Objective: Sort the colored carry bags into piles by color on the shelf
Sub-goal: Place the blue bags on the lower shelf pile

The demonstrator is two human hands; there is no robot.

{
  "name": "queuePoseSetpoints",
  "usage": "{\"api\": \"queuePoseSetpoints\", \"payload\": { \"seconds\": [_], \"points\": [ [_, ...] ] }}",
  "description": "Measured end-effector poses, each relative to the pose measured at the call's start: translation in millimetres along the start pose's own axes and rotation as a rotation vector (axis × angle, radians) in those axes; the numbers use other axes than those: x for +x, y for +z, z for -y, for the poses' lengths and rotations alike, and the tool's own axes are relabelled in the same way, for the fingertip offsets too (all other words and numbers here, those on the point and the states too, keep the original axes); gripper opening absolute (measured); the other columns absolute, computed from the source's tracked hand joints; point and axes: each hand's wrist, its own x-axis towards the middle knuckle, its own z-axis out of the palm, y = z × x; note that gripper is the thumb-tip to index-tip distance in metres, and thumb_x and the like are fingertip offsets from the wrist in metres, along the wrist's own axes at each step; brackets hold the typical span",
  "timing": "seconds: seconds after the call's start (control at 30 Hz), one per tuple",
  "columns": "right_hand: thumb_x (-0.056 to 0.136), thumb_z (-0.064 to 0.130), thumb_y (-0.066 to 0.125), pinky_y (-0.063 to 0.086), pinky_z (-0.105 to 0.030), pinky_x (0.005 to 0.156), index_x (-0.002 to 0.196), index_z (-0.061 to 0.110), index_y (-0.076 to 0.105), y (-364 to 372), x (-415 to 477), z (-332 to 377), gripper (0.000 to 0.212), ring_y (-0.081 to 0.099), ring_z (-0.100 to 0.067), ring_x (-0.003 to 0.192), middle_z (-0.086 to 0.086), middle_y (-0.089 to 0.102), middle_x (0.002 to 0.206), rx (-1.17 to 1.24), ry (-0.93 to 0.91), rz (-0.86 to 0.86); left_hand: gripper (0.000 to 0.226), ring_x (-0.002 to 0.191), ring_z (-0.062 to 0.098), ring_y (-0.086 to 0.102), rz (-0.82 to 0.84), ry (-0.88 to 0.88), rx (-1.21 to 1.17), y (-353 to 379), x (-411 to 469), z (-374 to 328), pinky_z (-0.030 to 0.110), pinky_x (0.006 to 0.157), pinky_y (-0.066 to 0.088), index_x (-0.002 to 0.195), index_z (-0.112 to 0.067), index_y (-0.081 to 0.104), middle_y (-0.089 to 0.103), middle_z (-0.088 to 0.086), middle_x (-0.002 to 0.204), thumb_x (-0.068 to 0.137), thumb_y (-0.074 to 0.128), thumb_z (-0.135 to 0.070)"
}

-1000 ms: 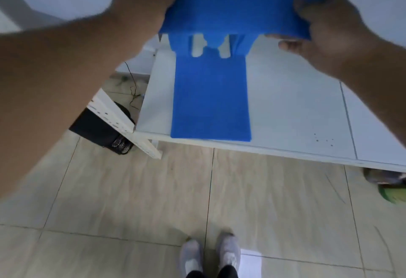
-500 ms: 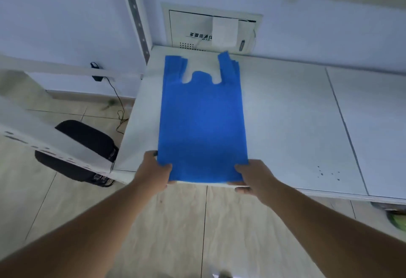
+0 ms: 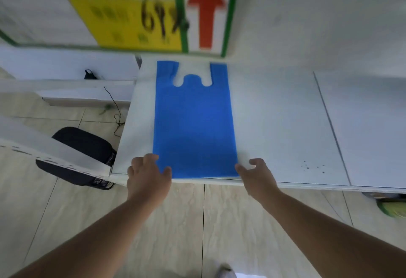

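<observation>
**Q:** What lies farthest to your left?
**A:** A black case [image 3: 87, 143] on the tiled floor [image 3: 204, 222], partly crossed by a white beam [image 3: 44, 145]. It sits just beside the left end of the white shelf [image 3: 285, 123]. On the wall above hangs a yellow sign [image 3: 131, 20], too blurred to read.

**Q:** And your left hand?
**A:** Your left hand [image 3: 149, 172] rests on the near left corner of the blue carry bag [image 3: 194, 123]. The grip is slack: the fingers are spread and nearly straight, the thumb lies on the fabric, and nothing is clasped.

**Q:** Where is the bag itself?
**A:** It lies flat on the shelf near the left end. Its handles point toward the wall and its bottom hem runs along the shelf's front edge. You cannot tell whether one bag or several lie stacked there. Beyond the handles, a red arrow [image 3: 206, 7] between green bars points up.

**Q:** Your right hand?
**A:** Your right hand [image 3: 257, 176] sits at the bag's near right corner. The grip is loose: the fingers curl lightly round nothing, and the thumb tip touches the hem.

**Q:** Farther right?
**A:** There are small dark specks [image 3: 312, 166] on the shelf. A blurred green object [image 3: 393, 209] lies on the floor beneath it.
</observation>
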Motion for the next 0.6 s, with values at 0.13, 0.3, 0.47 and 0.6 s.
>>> {"api": "queuePoseSetpoints", "payload": {
  "seconds": [0.13,0.3,0.47,0.6],
  "points": [
    [0.088,0.055,0.062,0.053,-0.040,0.096,0.145,0.024,0.039,-43.5,-39.5,4.2,0.069,0.055,-0.020,0.123,-0.001,0.050,0.141,-0.192,-0.162,-0.049,0.054,0.129,0.022,0.041,0.095,0.178,0.109,-26.5,-36.4,-26.8,0.042,0.105,0.040,0.141,-0.025,0.042,0.041,0.001,0.142,0.093,0.054,-0.047],
    [0.093,0.055,0.055,0.042,-0.035,0.108,0.150,0.024,0.035,-118.6,-106.3,36.0,0.068,0.039,-0.016,0.138,0.004,0.041,0.150,-0.534,-0.366,-0.016,0.055,0.132,0.017,0.041,0.193,0.311,0.184,-82.7,-95.8,-82.4,0.039,0.106,0.037,0.141,-0.029,0.042,0.044,-0.006,0.144,0.092,0.050,-0.054],
    [0.090,0.054,0.059,0.044,-0.038,0.106,0.153,0.025,0.028,-196.1,-178.8,57.2,0.076,0.043,-0.016,0.137,0.004,0.044,0.150,-0.533,-0.437,-0.025,0.058,0.131,0.019,0.046,0.212,0.432,0.154,-140.9,-158.6,-140.8,0.042,0.105,0.043,0.140,-0.024,0.046,0.049,-0.003,0.141,0.091,0.053,-0.054],
    [0.088,0.055,0.063,0.042,-0.033,0.106,0.154,0.024,0.028,-255.7,-236.2,57.0,0.081,0.048,-0.017,0.134,0.002,0.046,0.150,-0.472,-0.466,-0.001,0.057,0.126,0.021,0.050,0.206,0.518,0.172,-174.8,-220.2,-192.6,0.038,0.103,0.044,0.138,-0.021,0.048,0.052,0.002,0.137,0.091,0.053,-0.053]
  ]
}}
